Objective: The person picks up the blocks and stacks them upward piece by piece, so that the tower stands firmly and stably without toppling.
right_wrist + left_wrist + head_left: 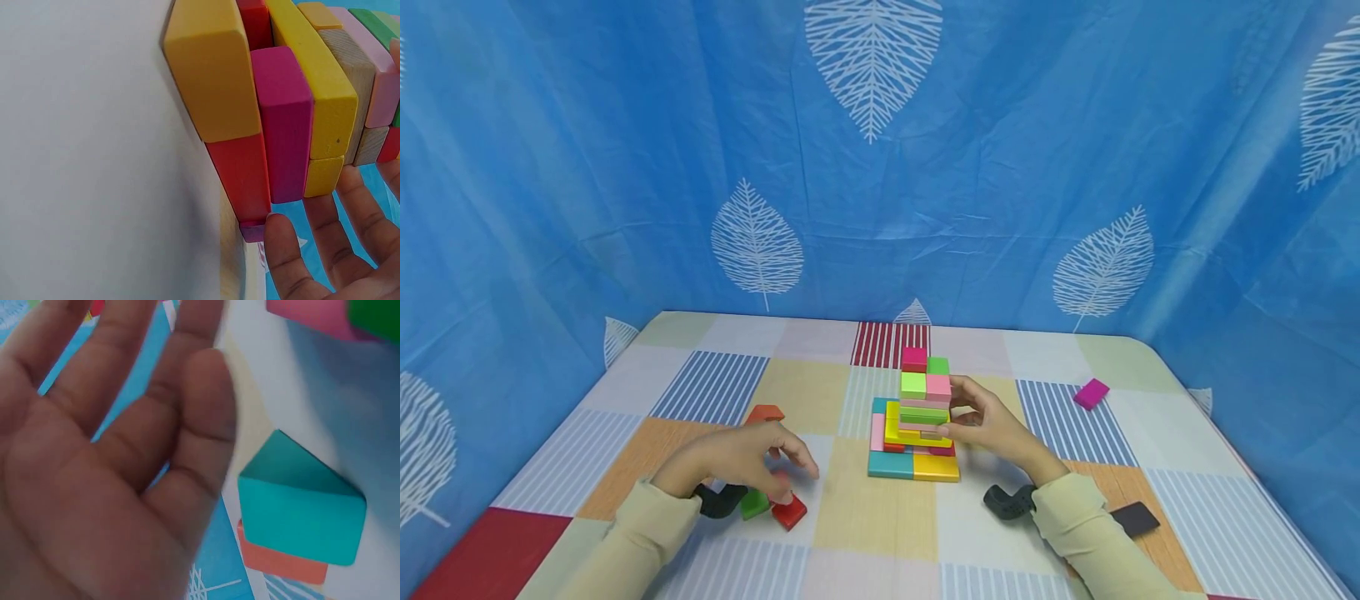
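Stacking step underway. Block tower [917, 417] at table [715, 387] centre. Right hand [992, 425] steadies tower's right side, fingers part-curled against upper blocks. Left hand [737, 458] relaxed, empty, over loose blocks [775, 504] near-left. Next: pick one w/o jolting tower.

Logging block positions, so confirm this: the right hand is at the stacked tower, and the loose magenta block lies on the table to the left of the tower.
Wrong side. The head view shows the magenta block lying right of the tower; the right hand is indeed at the tower.
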`<state>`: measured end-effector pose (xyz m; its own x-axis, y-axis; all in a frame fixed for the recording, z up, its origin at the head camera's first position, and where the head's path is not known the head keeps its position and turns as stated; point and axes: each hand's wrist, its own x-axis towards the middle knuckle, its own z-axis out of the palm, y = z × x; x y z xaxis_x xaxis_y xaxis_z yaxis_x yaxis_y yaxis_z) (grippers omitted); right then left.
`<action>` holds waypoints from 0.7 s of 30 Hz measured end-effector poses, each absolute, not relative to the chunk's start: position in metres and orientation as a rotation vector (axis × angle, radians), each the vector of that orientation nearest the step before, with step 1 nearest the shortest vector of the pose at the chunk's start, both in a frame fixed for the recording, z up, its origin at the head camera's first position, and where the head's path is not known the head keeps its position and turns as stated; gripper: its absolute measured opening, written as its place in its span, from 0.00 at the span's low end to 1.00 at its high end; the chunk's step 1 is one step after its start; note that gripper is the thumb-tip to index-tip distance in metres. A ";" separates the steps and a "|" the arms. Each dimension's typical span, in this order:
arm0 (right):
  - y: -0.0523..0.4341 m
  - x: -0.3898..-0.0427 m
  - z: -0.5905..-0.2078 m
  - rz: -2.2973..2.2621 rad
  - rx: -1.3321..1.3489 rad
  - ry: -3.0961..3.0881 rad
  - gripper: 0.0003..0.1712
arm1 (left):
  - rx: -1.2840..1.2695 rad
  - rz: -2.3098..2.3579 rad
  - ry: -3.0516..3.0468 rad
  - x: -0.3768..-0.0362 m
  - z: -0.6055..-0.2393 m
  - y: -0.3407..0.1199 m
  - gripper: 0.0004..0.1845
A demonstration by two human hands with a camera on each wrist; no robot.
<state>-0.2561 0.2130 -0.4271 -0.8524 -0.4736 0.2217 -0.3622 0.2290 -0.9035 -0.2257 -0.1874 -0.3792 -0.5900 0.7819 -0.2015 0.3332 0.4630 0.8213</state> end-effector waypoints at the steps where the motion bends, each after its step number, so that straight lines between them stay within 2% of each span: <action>1: 0.213 -0.256 -0.427 -1.709 -0.818 2.382 0.38 | 0.905 1.013 2.142 -0.224 -0.379 -0.188 0.16; 11: 0.211 -0.255 -0.424 -1.711 -0.784 2.365 0.38 | 0.884 0.836 2.256 -0.215 -0.387 -0.182 0.22; 21: 0.212 -0.257 -0.427 -1.714 -0.793 2.355 0.37 | 0.995 0.827 2.345 -0.214 -0.387 -0.176 0.17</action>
